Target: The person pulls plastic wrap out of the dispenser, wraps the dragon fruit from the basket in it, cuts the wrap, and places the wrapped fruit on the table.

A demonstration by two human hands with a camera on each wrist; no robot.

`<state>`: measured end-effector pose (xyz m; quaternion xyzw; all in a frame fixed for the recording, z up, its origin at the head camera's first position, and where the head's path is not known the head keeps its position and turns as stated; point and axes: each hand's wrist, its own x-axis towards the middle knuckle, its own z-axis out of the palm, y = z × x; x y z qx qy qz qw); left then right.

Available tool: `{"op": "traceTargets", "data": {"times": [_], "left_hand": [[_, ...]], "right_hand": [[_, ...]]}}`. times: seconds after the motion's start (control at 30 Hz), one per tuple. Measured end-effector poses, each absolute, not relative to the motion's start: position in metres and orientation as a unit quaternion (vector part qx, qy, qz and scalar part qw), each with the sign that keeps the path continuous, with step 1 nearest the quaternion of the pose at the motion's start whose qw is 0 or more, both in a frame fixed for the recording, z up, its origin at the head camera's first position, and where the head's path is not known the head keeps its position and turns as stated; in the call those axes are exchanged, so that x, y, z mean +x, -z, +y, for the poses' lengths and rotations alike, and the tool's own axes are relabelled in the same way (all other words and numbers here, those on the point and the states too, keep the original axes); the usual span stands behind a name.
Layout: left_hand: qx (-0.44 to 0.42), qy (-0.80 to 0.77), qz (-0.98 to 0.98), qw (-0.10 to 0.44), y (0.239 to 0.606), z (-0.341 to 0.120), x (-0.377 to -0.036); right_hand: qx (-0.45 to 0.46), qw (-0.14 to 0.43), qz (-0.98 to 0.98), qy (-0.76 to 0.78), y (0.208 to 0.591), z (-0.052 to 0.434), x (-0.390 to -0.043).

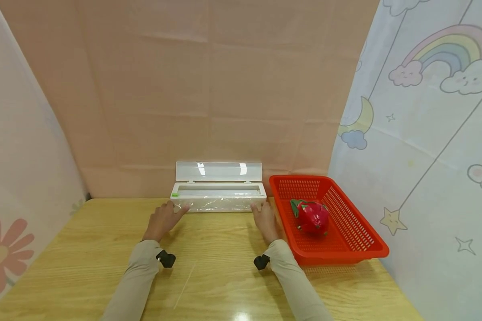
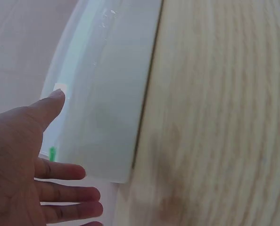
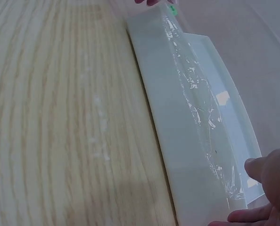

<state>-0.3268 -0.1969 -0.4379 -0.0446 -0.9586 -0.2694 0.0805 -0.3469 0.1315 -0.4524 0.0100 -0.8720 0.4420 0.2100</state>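
A long white cling film dispenser (image 1: 218,205) stands at the back of the table, its clear lid (image 1: 221,171) raised. Crinkled transparent film (image 3: 193,84) lies over its front. At the dispenser's left end is my left hand (image 1: 162,220), fingers straight and thumb extended towards the front; a green slider (image 2: 52,153) shows behind that hand's fingers in the left wrist view. My right hand (image 1: 266,221) is at the opposite end, fingers extended beside the corner. In the right wrist view its thumb overlaps the open lid's side.
To the right stands a red plastic basket (image 1: 337,255) with perforated walls. A shiny pink-red dragon fruit (image 1: 314,217) with green tips lies inside it. Behind the wooden table (image 1: 209,272) hangs a pinkish-brown backdrop (image 1: 209,89), and patterned cloth (image 1: 438,169) borders the right side.
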Motion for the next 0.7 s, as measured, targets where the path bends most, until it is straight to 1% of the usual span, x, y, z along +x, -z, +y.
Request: {"op": "traceTargets", "data": {"times": [0.13, 0.37, 0.5, 0.57, 0.7], "left_hand": [[-0.053, 0.284, -0.953, 0.086, 0.445, -0.199, -0.330], [-0.069, 0.356, -0.929, 0.066, 0.453, -0.200, -0.338], [-0.067, 0.391, -0.916, 0.061, 0.457, -0.202, -0.341], [-0.066, 0.407, -0.909, 0.057, 0.460, -0.203, -0.342], [-0.069, 0.430, -0.898, 0.056, 0.463, -0.203, -0.343]], "right_hand": [[0.019, 0.204, -0.870, -0.448, 0.455, 0.133, -0.347], [0.039, 0.188, -0.869, -0.456, 0.457, 0.133, -0.353], [0.046, 0.173, -0.854, -0.488, 0.460, 0.131, -0.357], [0.035, 0.157, -0.838, -0.521, 0.463, 0.130, -0.359], [-0.014, 0.118, -0.789, -0.602, 0.466, 0.129, -0.359]]}}
